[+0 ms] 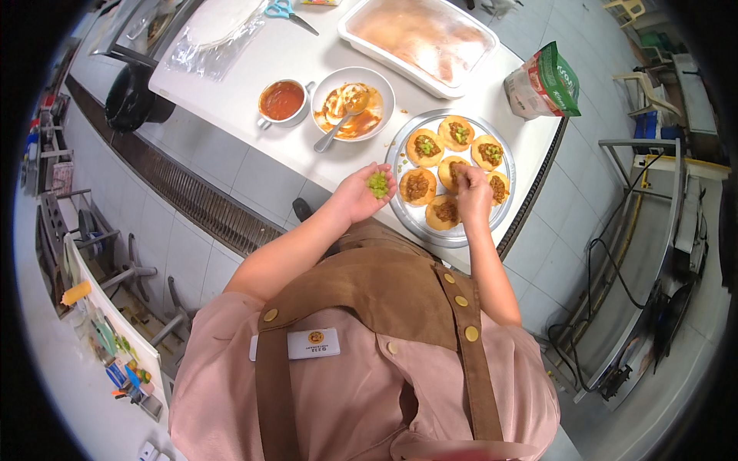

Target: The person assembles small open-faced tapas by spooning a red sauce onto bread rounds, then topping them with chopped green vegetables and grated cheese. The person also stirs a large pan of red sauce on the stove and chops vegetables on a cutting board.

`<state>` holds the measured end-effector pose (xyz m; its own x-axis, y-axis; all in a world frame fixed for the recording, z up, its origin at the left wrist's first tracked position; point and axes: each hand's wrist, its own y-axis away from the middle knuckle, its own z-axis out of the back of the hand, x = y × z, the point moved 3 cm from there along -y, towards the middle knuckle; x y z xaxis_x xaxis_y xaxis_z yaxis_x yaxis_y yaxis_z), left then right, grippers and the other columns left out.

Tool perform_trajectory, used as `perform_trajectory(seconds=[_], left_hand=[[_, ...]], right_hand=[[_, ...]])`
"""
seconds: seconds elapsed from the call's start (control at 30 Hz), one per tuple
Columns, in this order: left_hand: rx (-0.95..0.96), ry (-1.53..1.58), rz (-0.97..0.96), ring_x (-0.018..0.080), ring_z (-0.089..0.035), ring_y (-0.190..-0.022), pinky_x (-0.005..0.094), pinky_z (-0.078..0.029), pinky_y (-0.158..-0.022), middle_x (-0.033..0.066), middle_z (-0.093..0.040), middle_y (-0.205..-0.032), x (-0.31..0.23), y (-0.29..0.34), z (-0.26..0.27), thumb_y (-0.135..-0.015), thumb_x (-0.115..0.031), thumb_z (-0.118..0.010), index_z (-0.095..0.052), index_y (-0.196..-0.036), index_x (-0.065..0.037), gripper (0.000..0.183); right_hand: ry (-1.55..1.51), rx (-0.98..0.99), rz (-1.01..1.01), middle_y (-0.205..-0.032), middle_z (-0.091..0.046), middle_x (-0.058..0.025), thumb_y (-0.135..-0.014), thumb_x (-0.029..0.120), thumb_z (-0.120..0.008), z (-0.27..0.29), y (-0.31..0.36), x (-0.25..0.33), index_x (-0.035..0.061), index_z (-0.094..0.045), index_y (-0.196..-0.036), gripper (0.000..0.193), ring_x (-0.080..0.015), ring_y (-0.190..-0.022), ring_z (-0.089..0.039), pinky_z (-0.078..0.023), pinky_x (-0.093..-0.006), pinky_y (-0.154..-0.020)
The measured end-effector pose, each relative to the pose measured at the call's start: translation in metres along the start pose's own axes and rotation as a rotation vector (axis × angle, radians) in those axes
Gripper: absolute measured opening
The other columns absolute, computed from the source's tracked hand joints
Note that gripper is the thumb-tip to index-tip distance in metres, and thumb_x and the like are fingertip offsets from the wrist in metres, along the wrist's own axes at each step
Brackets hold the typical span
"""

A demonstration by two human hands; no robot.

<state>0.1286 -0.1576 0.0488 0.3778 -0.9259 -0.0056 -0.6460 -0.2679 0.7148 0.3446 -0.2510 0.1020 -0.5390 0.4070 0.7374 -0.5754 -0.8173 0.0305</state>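
Fingers (463,176) of right hand (477,200) bunched over middle round (447,170), grip contents hidden. Chopped green bits (377,184) lie left of them, in cupped left hand (357,194), beside tray (415,218) bearing 7 topped rounds (424,145).

White table (311,58) bearing scissors (303,23), cup (286,121), bowl (327,84), tub (400,68), pouch (544,86), round tray (419,225)

Head-worn fisheye; looks down; table (231,101) close below
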Motion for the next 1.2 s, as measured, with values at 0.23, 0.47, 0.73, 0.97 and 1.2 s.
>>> perform_trajectory(seconds=[0.23, 0.47, 0.73, 0.97, 1.2], left_hand=[[0.001, 0.047, -0.025, 0.0213, -0.059, -0.087, 0.0363, -0.053, -0.083, 0.0079, -0.059, -0.094, -0.008, 0.001, 0.012, -0.102, -0.026, -0.045, -0.054, -0.113, -0.002, 0.029], [-0.001, 0.071, -0.030, 0.0213, -0.059, -0.088, 0.0360, -0.054, -0.083, 0.0081, -0.059, -0.093, -0.010, 0.005, 0.017, -0.102, -0.026, -0.046, -0.054, -0.112, -0.002, 0.028], [-0.010, 0.082, -0.037, 0.0215, -0.059, -0.088, 0.0361, -0.054, -0.084, 0.0082, -0.059, -0.094, -0.012, 0.009, 0.024, -0.102, -0.026, -0.045, -0.054, -0.113, -0.001, 0.029], [-0.010, 0.076, -0.058, 0.0215, -0.059, -0.089, 0.0361, -0.054, -0.084, 0.0090, -0.059, -0.095, -0.012, 0.011, 0.026, -0.102, -0.026, -0.045, -0.054, -0.113, -0.001, 0.029], [-0.025, 0.095, -0.071, 0.0217, -0.059, -0.087, 0.0362, -0.054, -0.084, 0.0090, -0.059, -0.094, -0.014, 0.014, 0.030, -0.102, -0.025, -0.045, -0.054, -0.112, -0.001, 0.028]], right_hand=[[0.110, 0.154, 0.310, -0.106, -0.064, -0.0200, -0.077, -0.008, -0.053, -0.044, 0.028, 0.027, -0.0022, -0.064, -0.108, 0.033, -0.0379, -0.098, -0.061, -0.049, -0.0426, -0.086], [0.274, 0.113, 0.405, -0.100, -0.061, -0.0157, -0.080, -0.001, -0.054, -0.047, 0.029, 0.030, -0.0004, -0.064, -0.100, 0.023, -0.0351, -0.097, -0.055, -0.046, -0.0417, -0.086], [0.515, -0.029, 0.209, -0.097, -0.057, -0.0140, -0.079, 0.011, -0.067, -0.031, -0.013, 0.019, 0.0022, -0.066, -0.091, 0.016, -0.0333, -0.095, -0.050, -0.041, -0.0437, -0.087], [0.581, -0.005, 0.238, -0.101, -0.056, -0.0159, -0.077, 0.014, -0.068, -0.040, -0.019, 0.015, 0.0025, -0.065, -0.091, 0.018, -0.0337, -0.100, -0.050, -0.039, -0.0446, -0.088], [0.606, -0.081, 0.176, -0.106, -0.055, -0.0157, -0.078, 0.016, -0.067, -0.008, -0.011, 0.013, 0.0038, -0.065, -0.096, 0.022, -0.0335, -0.103, -0.049, -0.037, -0.0452, -0.088]])
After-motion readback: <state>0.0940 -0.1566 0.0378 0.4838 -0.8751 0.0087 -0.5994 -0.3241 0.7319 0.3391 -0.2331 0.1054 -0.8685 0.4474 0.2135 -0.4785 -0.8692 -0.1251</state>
